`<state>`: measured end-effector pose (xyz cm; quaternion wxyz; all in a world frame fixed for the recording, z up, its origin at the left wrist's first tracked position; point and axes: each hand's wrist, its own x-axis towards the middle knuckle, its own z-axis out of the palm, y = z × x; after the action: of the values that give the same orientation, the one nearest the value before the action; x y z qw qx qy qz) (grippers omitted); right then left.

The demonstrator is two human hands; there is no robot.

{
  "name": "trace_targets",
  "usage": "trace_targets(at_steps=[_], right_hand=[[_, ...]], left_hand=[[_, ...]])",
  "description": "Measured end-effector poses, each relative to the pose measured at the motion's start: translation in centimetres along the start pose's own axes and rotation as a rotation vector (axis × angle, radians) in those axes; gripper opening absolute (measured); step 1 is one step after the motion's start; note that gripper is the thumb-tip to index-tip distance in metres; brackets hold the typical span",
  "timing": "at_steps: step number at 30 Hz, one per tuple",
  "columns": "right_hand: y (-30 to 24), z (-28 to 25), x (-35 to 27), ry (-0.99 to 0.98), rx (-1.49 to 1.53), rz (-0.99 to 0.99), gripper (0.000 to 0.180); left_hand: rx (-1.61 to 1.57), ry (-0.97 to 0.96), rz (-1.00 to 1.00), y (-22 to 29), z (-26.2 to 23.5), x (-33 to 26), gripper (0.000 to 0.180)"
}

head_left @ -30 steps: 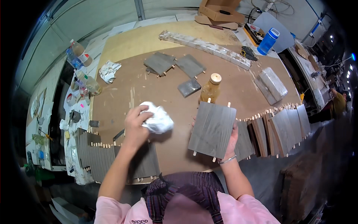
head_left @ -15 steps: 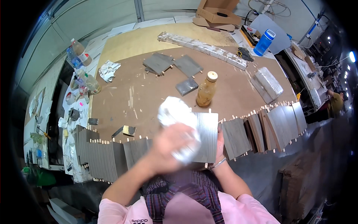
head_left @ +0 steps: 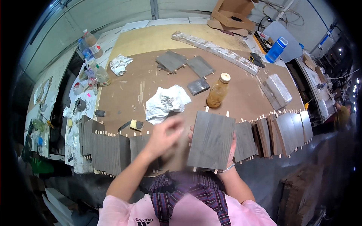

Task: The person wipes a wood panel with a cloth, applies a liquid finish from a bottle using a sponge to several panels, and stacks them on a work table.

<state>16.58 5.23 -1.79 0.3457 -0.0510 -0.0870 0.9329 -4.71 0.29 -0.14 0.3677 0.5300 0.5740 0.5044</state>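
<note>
Grey board [head_left: 210,141], long axis forward, slightly rightward; right hand [head_left: 233,149] clasped around it; left hand [head_left: 164,137] empty, half-curled

a blue bottle [head_left: 276,50] stands to the right of an open cardboard box [head_left: 227,20].

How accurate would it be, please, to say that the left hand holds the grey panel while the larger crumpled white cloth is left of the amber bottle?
Wrong hand: in the head view, the right hand holds the grey panel; the rest is as you say.
</note>
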Motion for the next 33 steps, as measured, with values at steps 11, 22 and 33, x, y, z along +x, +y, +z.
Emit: trace_targets(at_steps=[11, 22, 33], right_hand=[[0.3, -3.5, -0.7, 0.328, -0.234, -0.03, 0.053], [1.2, -1.6, -2.1, 0.41, -0.461, -0.116, 0.042], [0.6, -3.0, -1.6, 0.489, -0.277, -0.01, 0.034]], left_hand=[[-0.158, -0.01, -0.274, 2.4, 0.8, -5.5, 0.017], [-0.067, -0.13, -0.243, 0.4, 0.0, -5.3, 0.025], [1.482, -0.236, -0.168, -10.7, -13.2, 0.0, 0.029]])
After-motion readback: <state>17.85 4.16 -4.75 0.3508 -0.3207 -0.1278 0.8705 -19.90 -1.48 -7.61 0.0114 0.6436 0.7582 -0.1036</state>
